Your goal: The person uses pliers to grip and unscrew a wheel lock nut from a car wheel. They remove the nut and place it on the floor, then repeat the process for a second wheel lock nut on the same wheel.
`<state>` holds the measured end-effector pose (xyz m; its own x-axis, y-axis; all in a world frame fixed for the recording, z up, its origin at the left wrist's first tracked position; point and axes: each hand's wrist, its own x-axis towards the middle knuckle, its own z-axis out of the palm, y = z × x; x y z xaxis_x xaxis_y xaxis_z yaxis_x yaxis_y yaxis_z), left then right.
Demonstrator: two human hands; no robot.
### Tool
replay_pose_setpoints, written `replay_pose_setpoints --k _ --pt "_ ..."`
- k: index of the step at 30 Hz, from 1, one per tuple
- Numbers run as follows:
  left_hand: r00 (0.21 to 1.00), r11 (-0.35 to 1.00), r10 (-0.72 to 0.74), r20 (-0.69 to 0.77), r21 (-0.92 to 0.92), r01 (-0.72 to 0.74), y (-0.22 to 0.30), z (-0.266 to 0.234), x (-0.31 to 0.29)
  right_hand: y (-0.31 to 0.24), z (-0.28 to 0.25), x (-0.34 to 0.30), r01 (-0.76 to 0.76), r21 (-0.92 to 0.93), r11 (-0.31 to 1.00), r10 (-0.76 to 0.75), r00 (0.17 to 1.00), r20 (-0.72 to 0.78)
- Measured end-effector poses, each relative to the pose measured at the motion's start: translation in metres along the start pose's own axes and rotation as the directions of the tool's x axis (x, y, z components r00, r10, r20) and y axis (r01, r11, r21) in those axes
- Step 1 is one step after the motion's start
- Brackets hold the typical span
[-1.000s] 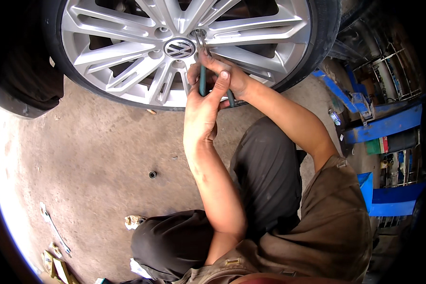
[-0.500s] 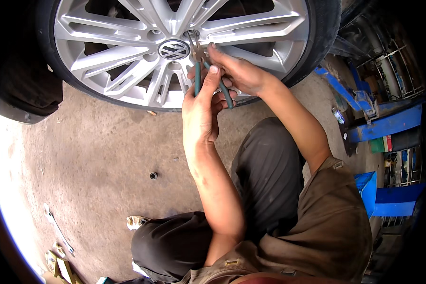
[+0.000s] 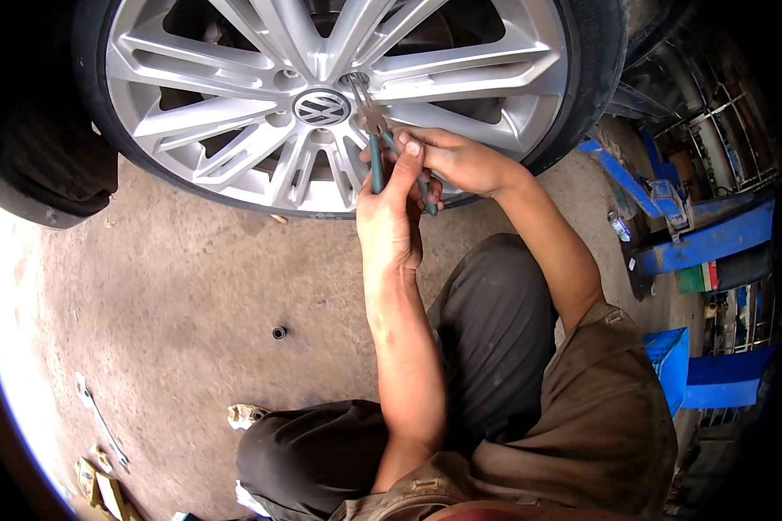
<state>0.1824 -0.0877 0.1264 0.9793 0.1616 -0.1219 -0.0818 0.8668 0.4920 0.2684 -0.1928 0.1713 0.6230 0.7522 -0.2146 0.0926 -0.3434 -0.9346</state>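
Long-nose pliers [image 3: 371,119] with green handles point up and away from me, their narrow tips at a bolt hole [image 3: 354,80] beside the wheel's centre cap [image 3: 321,108]. My left hand [image 3: 394,213] is closed round the handles, its thumb lying along them. Just to the right, my right hand [image 3: 460,163] is closed too, its fingers against the pliers near the pivot and the right handle. Some of its fingertips are hidden behind the left hand. The silver spoked wheel [image 3: 460,82] with its black tyre fills the upper part of the view.
On the concrete floor lie a small dark socket [image 3: 279,333] and, farther left, a wrench [image 3: 102,423]. Yellowish boxes [image 3: 104,491] sit at the lower left. Blue lift arms [image 3: 712,243] and a blue bin [image 3: 667,360] stand on the right. My bent knees are below the wheel.
My left hand and the pliers' handles have shifted right, the tips staying by the bolt hole. My right hand has drawn down from the jaws, its raised thumb now folded in by the handles.
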Motion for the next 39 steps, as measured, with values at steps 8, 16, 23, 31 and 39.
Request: replay_pose_setpoints --k 8,16,23,31,39 --pt "0.996 0.998 -0.040 0.085 -0.047 0.044 -0.001 -0.013 0.004 -0.004 0.002 -0.005 0.010 -0.038 0.999 -0.010 1.000 0.008" --pt "0.997 0.997 -0.069 0.039 -0.029 0.070 0.014 -0.005 0.000 -0.002 -0.001 -0.004 0.068 -0.068 0.995 -0.070 0.997 -0.034" --pt "0.998 0.997 -0.058 0.031 -0.041 0.059 0.009 -0.001 0.001 -0.002 -0.002 -0.003 0.061 -0.010 0.998 -0.061 0.998 -0.013" --pt "0.998 0.997 -0.003 0.055 -0.081 0.007 -0.004 0.001 0.007 0.006 -0.006 -0.002 0.096 0.008 0.995 -0.096 0.994 -0.054" --pt "0.999 0.996 0.032 -0.045 -0.082 -0.035 -0.014 0.006 0.010 -0.003 -0.003 -0.004 0.069 -0.020 0.997 -0.069 0.997 -0.037"
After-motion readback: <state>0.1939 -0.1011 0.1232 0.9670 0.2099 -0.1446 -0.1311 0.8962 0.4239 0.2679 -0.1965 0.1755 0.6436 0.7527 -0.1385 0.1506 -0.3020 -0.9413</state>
